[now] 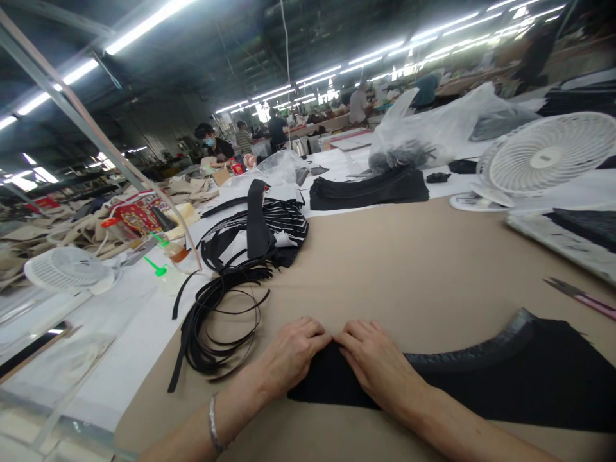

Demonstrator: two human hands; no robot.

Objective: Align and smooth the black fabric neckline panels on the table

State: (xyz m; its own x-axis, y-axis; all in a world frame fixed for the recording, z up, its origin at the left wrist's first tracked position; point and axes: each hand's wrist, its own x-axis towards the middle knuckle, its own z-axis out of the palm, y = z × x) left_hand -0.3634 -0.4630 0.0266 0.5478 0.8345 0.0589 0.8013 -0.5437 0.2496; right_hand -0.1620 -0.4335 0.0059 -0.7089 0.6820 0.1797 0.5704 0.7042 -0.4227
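A black fabric panel with a curved, shiny upper edge lies flat on the tan work surface. At the upper left corner of this panel, my left hand pinches the edge with its fingers bent together. Right beside it, my right hand grips the same edge, thumb and fingers pressed on the fabric. The fingertips of both hands nearly meet. Left of my hands lies a coil of black strips, and behind it a pile of black cut pieces.
A stack of black curved panels lies at the back. Scissors and a white fan stand to the right. Green-tipped bottles and another fan are on the left. Several people work in the background.
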